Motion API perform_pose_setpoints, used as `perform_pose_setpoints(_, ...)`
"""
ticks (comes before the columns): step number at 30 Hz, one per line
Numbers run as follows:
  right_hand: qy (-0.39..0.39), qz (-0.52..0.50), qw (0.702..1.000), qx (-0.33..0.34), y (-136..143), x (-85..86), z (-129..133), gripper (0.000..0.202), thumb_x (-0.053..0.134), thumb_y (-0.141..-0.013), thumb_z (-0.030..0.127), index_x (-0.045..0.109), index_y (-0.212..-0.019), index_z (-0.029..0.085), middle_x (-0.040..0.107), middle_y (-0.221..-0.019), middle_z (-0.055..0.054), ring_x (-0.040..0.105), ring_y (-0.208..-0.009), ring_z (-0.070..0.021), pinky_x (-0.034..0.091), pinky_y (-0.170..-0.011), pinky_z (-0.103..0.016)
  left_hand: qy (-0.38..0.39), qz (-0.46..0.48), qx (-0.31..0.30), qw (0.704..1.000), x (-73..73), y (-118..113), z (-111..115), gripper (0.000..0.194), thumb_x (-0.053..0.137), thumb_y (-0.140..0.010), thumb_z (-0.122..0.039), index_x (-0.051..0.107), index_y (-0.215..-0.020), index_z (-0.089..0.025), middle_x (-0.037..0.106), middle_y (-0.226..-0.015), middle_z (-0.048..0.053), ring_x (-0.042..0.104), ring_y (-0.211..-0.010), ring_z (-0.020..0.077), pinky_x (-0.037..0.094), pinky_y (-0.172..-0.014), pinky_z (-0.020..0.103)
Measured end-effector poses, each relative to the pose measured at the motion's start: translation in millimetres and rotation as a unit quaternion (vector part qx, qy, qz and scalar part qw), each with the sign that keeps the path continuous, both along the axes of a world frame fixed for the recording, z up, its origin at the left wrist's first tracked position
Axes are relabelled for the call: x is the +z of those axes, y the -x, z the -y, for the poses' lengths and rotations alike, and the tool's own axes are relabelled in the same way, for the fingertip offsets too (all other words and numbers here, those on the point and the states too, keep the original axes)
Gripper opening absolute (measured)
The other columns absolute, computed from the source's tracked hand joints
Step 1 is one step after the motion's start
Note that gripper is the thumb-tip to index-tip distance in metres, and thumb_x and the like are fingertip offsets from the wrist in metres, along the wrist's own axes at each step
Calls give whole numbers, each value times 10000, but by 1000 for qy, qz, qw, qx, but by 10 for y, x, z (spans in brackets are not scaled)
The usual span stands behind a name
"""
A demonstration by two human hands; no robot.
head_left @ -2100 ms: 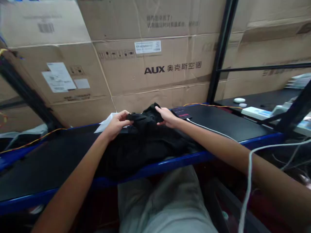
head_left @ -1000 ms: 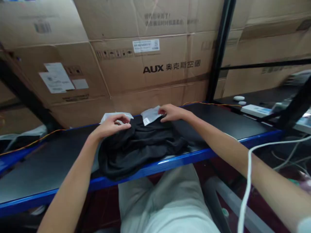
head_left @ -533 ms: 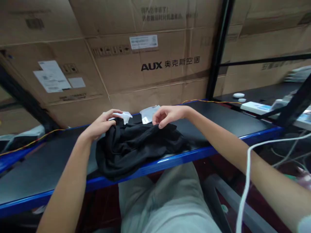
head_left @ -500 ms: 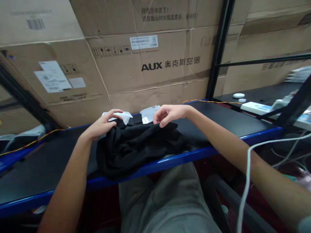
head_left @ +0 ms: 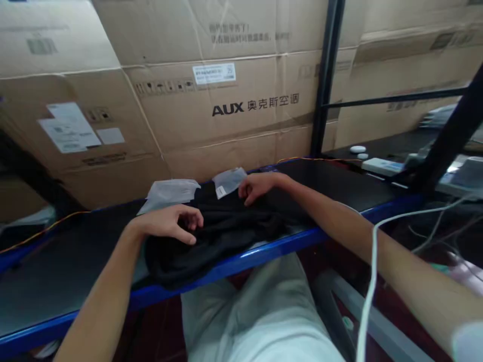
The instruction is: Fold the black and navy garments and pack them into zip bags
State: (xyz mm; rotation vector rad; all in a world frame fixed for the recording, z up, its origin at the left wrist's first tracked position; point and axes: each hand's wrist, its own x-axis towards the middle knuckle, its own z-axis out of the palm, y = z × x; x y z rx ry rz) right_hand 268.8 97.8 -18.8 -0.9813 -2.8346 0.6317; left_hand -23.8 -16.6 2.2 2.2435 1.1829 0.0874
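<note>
A crumpled black cloth garment (head_left: 226, 229) lies on the black shelf (head_left: 109, 221), reaching its blue front edge; its exact kind I cannot make out. My left hand (head_left: 171, 223) hovers over the cloth's left part, thumb and curved fingers apart, with nothing between them. My right hand (head_left: 258, 187) is at the cloth's far right side, its fingers curled down and closed on the black cloth. Behind my left hand lies a thin whitish translucent sheet (head_left: 169, 192). A second whitish piece with a small white label (head_left: 229, 180) lies just left of my right hand.
Large cardboard boxes (head_left: 226, 125) stand behind the shelf. Black metal posts (head_left: 326, 80) rise at the right and left. A white cable (head_left: 373, 261) hangs before my right forearm. White objects (head_left: 357, 149) sit on the surface at right. A thin orange-yellow wire (head_left: 302, 158) runs along the back.
My left hand has let go of the cloth's far left edge and come nearer and to the right. The left whitish sheet now shows more fully. The cloth lies flatter.
</note>
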Motion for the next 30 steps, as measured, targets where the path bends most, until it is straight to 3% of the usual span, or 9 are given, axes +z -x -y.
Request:
perform_pose_setpoints(5,-41,-9,999,0,-11,-9,-20,167,693,-741,220,777,-856,132,739,-782,-38,613,-689,-137,421,-635,-225,-17,57,16,998,47,79,1,217,738,-704,-437,767,-787,-239,707,-731,26,625,-696,192,483,-620,258)
perform_pose_setpoints(9,31,-15,998,59,1,-22,3,390,752,-723,400,760,-994,119,750,-924,-59,641,-813,-156,448,-689,-215,-51,151,49,986,108,133,84,225,776,-655,-459,767,-715,-242,705,-677,40,622,-638,198,485,-591,280)
perform_pose_setpoints(12,21,-11,998,65,27,-44,10,356,781,-689,344,757,-958,112,744,-895,-59,639,-809,-161,452,-687,-217,31,174,3,984,81,149,110,259,805,-631,-467,777,-738,-232,712,-639,59,634,-586,204,484,-549,283)
perform_pose_setpoints(14,-23,-30,998,41,41,-57,-12,203,724,-738,262,756,-874,114,733,-808,-47,629,-738,-151,443,-663,-225,115,198,-34,973,39,144,101,309,807,-656,-467,776,-829,-213,722,-631,75,653,-561,208,494,-530,281)
perform_pose_setpoints(16,-85,-90,992,7,43,-71,-60,144,667,-780,213,748,-859,124,730,-804,-43,631,-734,-151,446,-686,-234,152,234,-46,959,-3,132,71,323,797,-707,-433,760,-919,-192,745,-683,88,683,-596,208,523,-565,279)
perform_pose_setpoints(20,-202,-241,936,-158,26,-154,-201,210,640,-827,249,706,-977,117,728,-944,-89,646,-857,-182,467,-795,-272,81,268,15,960,-60,102,-31,244,764,-786,-354,743,-954,-178,762,-800,76,699,-709,171,547,-685,255)
perform_pose_setpoints(22,-187,-260,916,-240,22,-230,-262,322,694,-794,305,674,-1046,106,718,-987,-119,643,-887,-206,474,-813,-298,45,263,55,962,-85,91,-87,227,760,-789,-357,744,-924,-175,754,-797,66,687,-717,160,543,-698,247)
perform_pose_setpoints(25,-94,-277,910,-295,42,-332,-313,425,783,-683,294,656,-1046,113,709,-987,-120,634,-879,-218,477,-801,-309,21,266,90,960,-132,84,-153,224,771,-770,-372,748,-883,-179,738,-769,52,667,-693,153,536,-680,245)
perform_pose_setpoints(30,-37,-330,898,-288,103,-287,-327,112,677,-721,208,635,-802,145,650,-759,-23,596,-729,-157,466,-689,-254,-19,326,130,936,-198,76,-211,216,807,-727,-373,752,-803,-178,723,-759,46,654,-690,146,519,-665,235)
